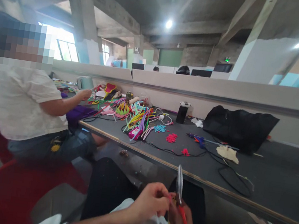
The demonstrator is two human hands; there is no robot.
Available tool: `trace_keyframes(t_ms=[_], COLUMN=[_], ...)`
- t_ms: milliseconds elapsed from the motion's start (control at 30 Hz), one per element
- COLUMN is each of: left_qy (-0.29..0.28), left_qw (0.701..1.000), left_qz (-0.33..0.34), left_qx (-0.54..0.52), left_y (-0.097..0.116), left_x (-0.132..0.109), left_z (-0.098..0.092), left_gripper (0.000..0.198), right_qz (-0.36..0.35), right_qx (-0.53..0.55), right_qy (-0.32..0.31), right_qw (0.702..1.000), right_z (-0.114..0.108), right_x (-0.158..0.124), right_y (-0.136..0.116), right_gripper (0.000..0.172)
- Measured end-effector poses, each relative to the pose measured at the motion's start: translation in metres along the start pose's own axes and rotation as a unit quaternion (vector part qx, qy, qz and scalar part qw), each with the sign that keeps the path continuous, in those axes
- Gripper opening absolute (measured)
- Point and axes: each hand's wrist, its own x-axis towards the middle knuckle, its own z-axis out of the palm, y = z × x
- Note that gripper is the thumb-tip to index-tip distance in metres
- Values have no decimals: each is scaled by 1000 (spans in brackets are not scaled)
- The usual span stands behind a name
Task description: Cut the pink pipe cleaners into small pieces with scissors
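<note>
Above my lap, my left hand [155, 199] is closed in a pinch on a small pinkish-red strip [170, 196]. Its fingertips meet the fingers of my right hand [177, 219]. That right hand is wrapped around a pair of scissors [180, 182] with red handles, whose blades point up toward the table edge. Something thin and yellowish shows by the right fingers, too small to name. On the table ahead lie a heap of red cut pieces [172, 138], a smaller red heap [185, 152] and a pile of blue pieces [159, 128].
A bundle of colourful fuzzy stems [140, 118] lies on the dark table [278, 172]. Black cables [160, 149] run near its edge. A black bag [238, 129] and a beige scrap [227, 153] are at right. A person in a white shirt [24, 101] sits at left.
</note>
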Motion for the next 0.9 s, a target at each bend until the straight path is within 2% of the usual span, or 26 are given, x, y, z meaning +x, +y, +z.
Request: trace_keyframes(t_ms=[100,200,300,433,533,667,900], left_qy=[66,81,66,63,71,56,49], left_qw=[989,972,960,939,929,937,915], left_qz=[11,48,71,106,125,105,113], left_qx=[128,215,264,320,342,328,385], left_y=[-22,-23,-18,-17,-20,-21,-10], left_x=[-7,-9,-7,-8,-9,-7,-7], left_z=[-21,-22,-16,-10,-9,-9,-5], left_gripper=[8,7,9,8,10,10,10], right_qz=[34,-29,-107,-124,-127,-149,-147], right_qx=[8,-76,-217,-318,-320,-294,-305], right_qy=[-88,-56,-37,-18,-27,-60,-20], right_qw=[995,995,970,940,938,942,941], right_z=[2,7,4,-6,-10,-10,-12], right_x=[-9,-15,-14,-9,-9,-11,-13], right_y=[-20,-41,-50,-49,-51,-55,-52], right_gripper=[41,40,38,39,39,38,37])
